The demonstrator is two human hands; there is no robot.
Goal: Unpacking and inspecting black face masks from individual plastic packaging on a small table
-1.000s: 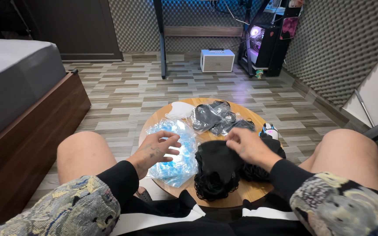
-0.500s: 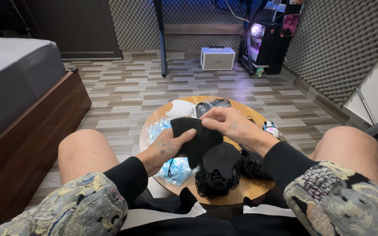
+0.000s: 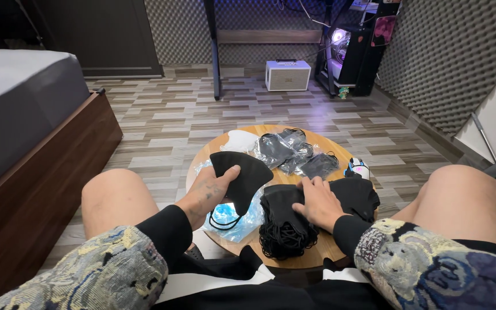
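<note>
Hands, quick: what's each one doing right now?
Left hand: closed on a single black face mask, lifted above the table.
Right hand: open, fingers spread flat on the stack of black masks.

Our two hands sort black face masks at a small round table

Our left hand [image 3: 212, 194] pinches one black mask [image 3: 241, 177] at the table's [image 3: 322, 247] eight o'clock, above clear blue packets [image 3: 233, 215]. Our right hand [image 3: 316, 201] lies flat on the black mask stack [image 3: 285, 221] at six o'clock. Bagged dark masks [image 3: 291, 150] sit at twelve, a white mask [image 3: 240, 139] at eleven.
</note>
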